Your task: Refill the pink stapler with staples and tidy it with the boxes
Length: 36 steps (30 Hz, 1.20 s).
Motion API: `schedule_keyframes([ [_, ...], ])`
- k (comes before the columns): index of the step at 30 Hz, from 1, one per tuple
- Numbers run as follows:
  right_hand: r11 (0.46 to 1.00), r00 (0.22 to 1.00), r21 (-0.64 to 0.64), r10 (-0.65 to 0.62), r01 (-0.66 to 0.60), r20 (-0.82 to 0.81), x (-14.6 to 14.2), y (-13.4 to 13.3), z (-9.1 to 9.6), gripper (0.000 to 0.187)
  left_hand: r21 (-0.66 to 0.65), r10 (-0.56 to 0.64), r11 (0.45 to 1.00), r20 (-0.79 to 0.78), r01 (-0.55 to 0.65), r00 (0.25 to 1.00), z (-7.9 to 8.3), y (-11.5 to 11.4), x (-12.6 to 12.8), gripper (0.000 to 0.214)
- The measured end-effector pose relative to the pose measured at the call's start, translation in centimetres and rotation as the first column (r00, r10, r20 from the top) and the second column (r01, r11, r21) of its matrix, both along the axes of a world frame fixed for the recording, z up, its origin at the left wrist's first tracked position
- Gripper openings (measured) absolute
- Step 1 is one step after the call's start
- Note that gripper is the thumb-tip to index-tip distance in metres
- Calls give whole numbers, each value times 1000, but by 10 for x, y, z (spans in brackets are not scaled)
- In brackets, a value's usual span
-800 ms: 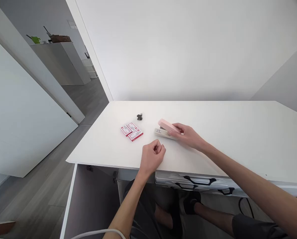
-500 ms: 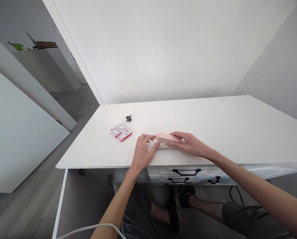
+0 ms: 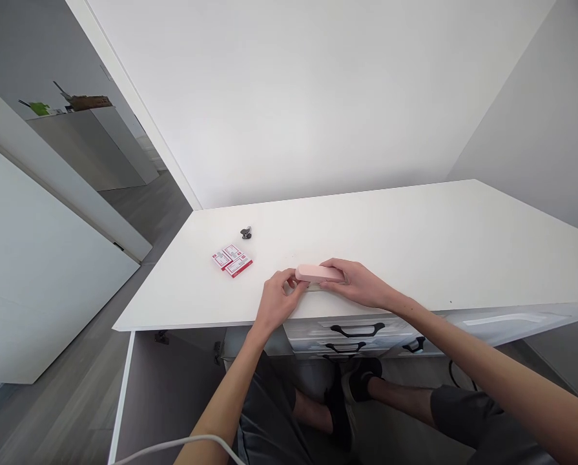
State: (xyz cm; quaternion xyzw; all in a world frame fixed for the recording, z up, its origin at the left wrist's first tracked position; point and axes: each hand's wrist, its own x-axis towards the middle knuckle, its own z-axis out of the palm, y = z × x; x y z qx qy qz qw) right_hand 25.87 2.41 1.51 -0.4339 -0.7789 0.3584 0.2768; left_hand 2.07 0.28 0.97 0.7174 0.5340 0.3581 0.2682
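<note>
A pale pink oblong case with rounded ends (image 3: pixel 318 273) is held low over the white tabletop near its front edge. My right hand (image 3: pixel 354 282) grips its right end, thumb on the near side and fingers on the far side. At the left end, my left hand (image 3: pixel 279 296) pinches the case between thumb and fingertips. Under the case a thin pale flat piece (image 3: pixel 314 288) shows in part; the case and my fingers hide most of it.
Several red-and-white cards (image 3: pixel 232 260) lie to the left on the white tabletop (image 3: pixel 414 245), with a small dark metal-looking item (image 3: pixel 246 232) behind them. Drawers with black handles (image 3: pixel 357 330) are below the front edge. A white cable (image 3: pixel 182 442) crosses by my left forearm.
My left thumb and fingertips have closed onto the left end of the pink case. The case has shifted slightly left and sits more level. The view has tilted a little.
</note>
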Motion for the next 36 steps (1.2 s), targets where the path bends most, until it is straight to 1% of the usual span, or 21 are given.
schedule_keyframes([
  [5, 999, 999, 44, -21, 22, -35, -13, -4, 2, 33, -6, -27, 1000, -9, 27, 1000, 0, 0, -1, 20],
  [9, 996, 999, 88, -24, 27, -31, -20, -4, -1, 32, -11, -39, 999, -8, 39, 999, -1, 0, -1, 19],
  [14, 993, 1000, 117, -14, 17, -28, -20, -4, -7, 31, -15, -46, 999, 1, 46, 999, -3, 0, -2, 17],
  [22, 991, 999, 129, -24, 27, -23, -21, -7, -10, 29, -19, -50, 999, -12, 49, 999, -3, 1, -1, 17],
  [30, 988, 999, 151, -37, 42, -35, -21, -7, -14, 32, -21, -65, 998, -13, 64, 998, -2, 1, -1, 19],
  [36, 989, 997, 137, -51, 58, -60, -21, -8, -14, 34, -18, -71, 997, -21, 70, 997, -2, 1, -1, 22],
])
